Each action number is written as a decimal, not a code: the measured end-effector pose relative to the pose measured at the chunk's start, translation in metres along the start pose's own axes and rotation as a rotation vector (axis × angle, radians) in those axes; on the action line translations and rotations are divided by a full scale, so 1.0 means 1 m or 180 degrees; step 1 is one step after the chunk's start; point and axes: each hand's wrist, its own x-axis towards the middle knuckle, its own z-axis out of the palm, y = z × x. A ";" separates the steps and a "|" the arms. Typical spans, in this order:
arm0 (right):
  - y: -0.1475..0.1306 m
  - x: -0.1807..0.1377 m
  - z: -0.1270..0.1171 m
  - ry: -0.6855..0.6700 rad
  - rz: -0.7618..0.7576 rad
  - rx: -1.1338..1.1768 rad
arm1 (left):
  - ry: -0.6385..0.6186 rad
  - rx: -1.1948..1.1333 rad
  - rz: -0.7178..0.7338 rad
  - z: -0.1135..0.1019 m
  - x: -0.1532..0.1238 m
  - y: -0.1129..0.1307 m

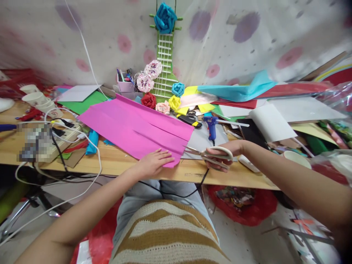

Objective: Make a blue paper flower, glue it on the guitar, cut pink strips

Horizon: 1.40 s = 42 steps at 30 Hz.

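Observation:
A large pink paper sheet [134, 126] lies on the wooden table [121, 163], with long slits cut in from its right edge. My left hand [154, 161] rests flat on the sheet's near corner, fingers stretched out. My right hand [222, 154] grips cream-handled scissors [205, 154]. Their blades are parted and point left at the sheet's right edge.
A blue glue gun [211, 126], paper flowers [148, 99], a green paper guitar [164, 66], a pen pot [125, 84] and coloured paper sheets [239, 91] crowd the back. Paper cups [38, 101], a power strip and cables [55, 135] lie left. A red bag [247, 205] sits under the table.

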 end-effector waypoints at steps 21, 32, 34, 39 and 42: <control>-0.094 0.057 -0.028 0.3228 -0.0503 -0.1362 | -0.0298 -0.1339 -0.1091 -0.040 0.015 -0.019; -0.116 0.151 -0.082 0.4485 0.0379 -0.1714 | -0.0345 -0.1864 -0.0793 -0.049 0.013 -0.026; -0.113 0.149 -0.083 0.4636 0.0253 -0.1492 | -0.0170 -0.2027 -0.0792 -0.057 0.018 -0.037; -0.114 0.128 -0.102 0.5429 0.0063 -0.0614 | 0.2444 -0.2436 -0.1578 -0.105 0.056 -0.113; -0.122 0.113 -0.125 0.5423 0.0078 -0.0563 | 0.3504 -0.2701 -0.2423 -0.139 0.086 -0.176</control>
